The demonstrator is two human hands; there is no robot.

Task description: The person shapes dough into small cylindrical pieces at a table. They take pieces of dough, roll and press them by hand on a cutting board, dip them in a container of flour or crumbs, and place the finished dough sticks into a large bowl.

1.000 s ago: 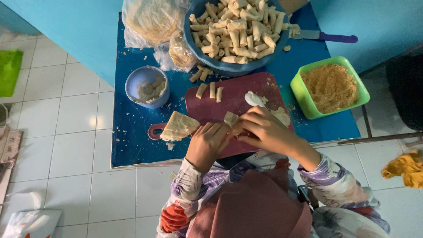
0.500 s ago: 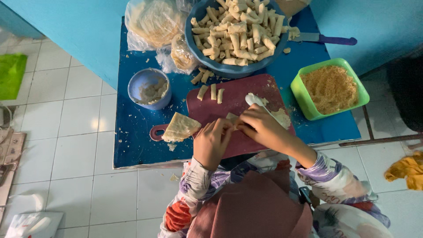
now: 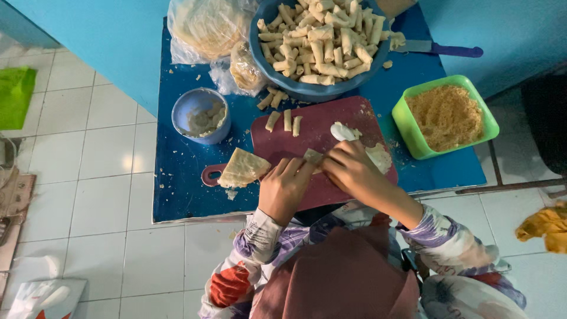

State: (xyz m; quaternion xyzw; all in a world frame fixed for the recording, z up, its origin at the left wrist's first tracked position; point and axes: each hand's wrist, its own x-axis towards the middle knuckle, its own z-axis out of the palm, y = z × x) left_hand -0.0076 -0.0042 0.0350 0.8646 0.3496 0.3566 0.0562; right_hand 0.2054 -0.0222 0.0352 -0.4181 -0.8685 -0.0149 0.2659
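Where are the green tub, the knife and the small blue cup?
green tub [image 3: 488,120], head view, right rim.
knife [image 3: 458,51], head view, purple handle.
small blue cup [image 3: 180,112], head view, left inner wall.

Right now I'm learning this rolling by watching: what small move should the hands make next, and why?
Probably roll it onward: the left hand and right hand meet on a partly folded wrapper on the maroon board, not yet a tight roll like the three finished rolls above.
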